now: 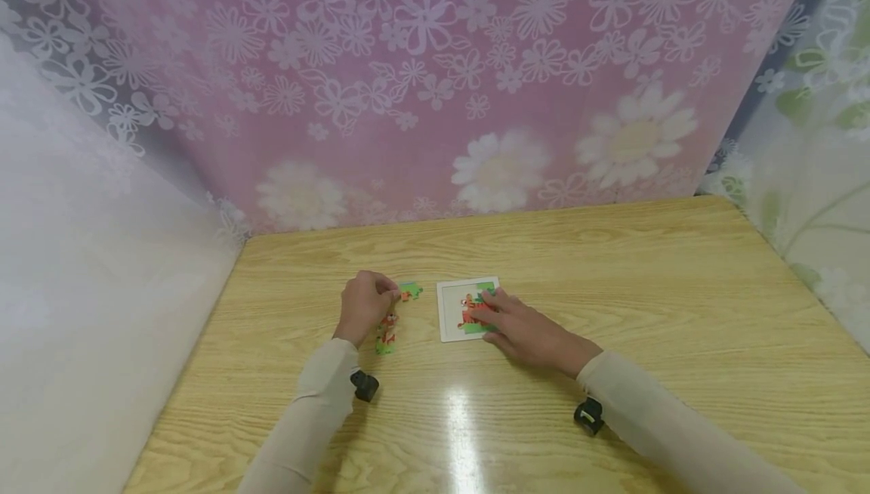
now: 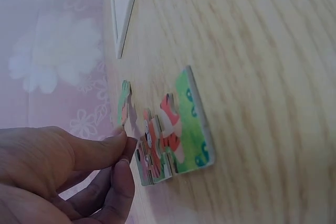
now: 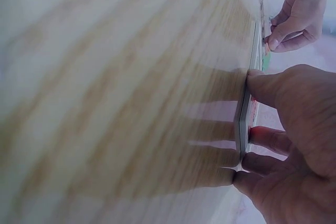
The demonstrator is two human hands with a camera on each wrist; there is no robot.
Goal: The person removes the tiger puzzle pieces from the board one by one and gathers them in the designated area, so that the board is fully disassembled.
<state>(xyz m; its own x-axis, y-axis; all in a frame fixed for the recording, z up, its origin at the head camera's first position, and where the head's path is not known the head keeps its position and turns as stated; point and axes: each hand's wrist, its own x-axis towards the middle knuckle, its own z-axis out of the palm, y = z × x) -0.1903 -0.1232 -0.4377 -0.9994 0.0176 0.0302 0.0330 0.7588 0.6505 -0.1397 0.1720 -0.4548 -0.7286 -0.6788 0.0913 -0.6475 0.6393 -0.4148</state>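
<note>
My left hand (image 1: 365, 305) pinches a green and orange jigsaw piece (image 1: 411, 290) between thumb and fingertips, raised off the table in the left wrist view. Just below that hand lies a joined strip of jigsaw pieces (image 2: 181, 135), green with a red-and-white figure. To the right is a white square puzzle tray (image 1: 445, 328), its right part filled with joined green and orange-red pieces (image 1: 472, 325). My right hand (image 1: 533, 334) rests on the tray's right side with fingers spread, touching the edge and the pieces. Those fingers cover part of the picture.
Everything lies on a wood-grain table (image 1: 598, 252). A pink flowered cloth (image 1: 408, 139) hangs behind its far edge, with pale sheets at both sides. Each wrist wears a small black camera, such as the right camera (image 1: 588, 416).
</note>
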